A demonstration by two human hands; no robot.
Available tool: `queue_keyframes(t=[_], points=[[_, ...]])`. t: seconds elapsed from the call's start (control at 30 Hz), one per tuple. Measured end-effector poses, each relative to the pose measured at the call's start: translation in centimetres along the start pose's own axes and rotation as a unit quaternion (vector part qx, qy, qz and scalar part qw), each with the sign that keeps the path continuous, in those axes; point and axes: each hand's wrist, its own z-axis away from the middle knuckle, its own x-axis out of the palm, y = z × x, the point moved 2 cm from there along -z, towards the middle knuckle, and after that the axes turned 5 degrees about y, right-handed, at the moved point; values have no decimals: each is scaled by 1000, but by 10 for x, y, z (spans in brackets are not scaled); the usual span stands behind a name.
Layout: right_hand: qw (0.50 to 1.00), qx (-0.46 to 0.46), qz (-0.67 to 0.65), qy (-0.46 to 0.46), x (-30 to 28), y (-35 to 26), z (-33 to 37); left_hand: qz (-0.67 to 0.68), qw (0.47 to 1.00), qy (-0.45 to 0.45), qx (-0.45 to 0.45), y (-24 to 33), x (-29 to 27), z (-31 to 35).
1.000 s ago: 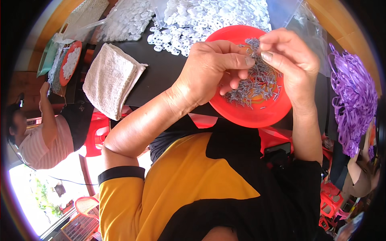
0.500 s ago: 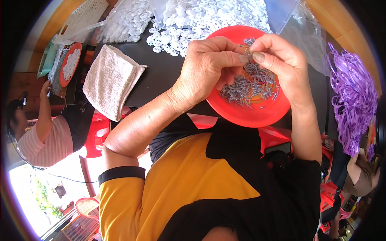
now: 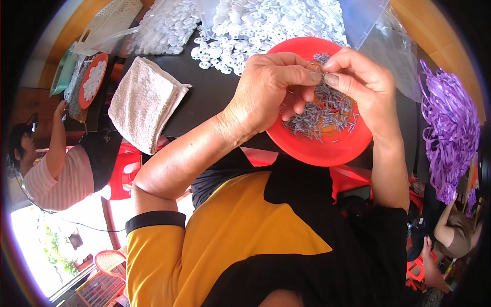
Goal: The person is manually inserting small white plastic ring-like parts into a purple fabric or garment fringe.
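Above a red plastic bowl (image 3: 327, 156) my two hands come together, thumbs and index fingers pinched and tips nearly touching. Something tiny sits between the fingertips, too small to make out. My left hand (image 3: 266, 89) keeps its other fingers curled beneath the thumb. My right hand (image 3: 368, 84) pinches from the other side, its remaining fingers folded. Many small grey pin-like pieces (image 3: 319, 120) lie heaped in the bowl, partly hidden by my hands. Just beyond the bowl spreads a pile of small white oval plastic pieces (image 3: 225, 53).
Left on the dark table (image 3: 204, 94) lies a folded beige cloth (image 3: 146, 102). Clear plastic bags (image 3: 396, 56) are at the back right. Purple ribbon strands (image 3: 450, 128) hang in a bundle at right. Another person (image 3: 61, 171) works at far left beside a red tray (image 3: 104, 61).
Both hands stay pinched together over the bowl, with small finger shifts. The whole view has moved slightly. At far left the other person's head has come more into view.
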Motion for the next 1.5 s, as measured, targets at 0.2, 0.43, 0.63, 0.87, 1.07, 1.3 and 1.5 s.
queue_keyframes(t=[0.2, 0.43, 0.63, 0.87, 1.07, 1.3, 1.5], points=[[1000, 15, 12, 4, 1, 0, 1, 10, 1000, -5, -11, -3, 0, -2], [999, 26, -34, -19, 3, -5, 3, 133, 980, -93, -112, -12, 0, -6], [999, 26, -24, -21, 3, -2, 2, 168, 969, -114, -140, -15, -2, -6], [968, -69, 241, 5, -1, 17, -3, -132, 983, 78, 105, 4, -4, 4], [920, -90, 373, -82, 3, 9, 0, -194, 962, 90, 170, -1, -21, 3], [954, -47, 282, -88, -3, 15, -2, -221, 956, 79, 177, -5, -21, 1], [994, 46, 84, -46, -9, 15, -4, -225, 959, 55, 165, -4, -18, -1]])
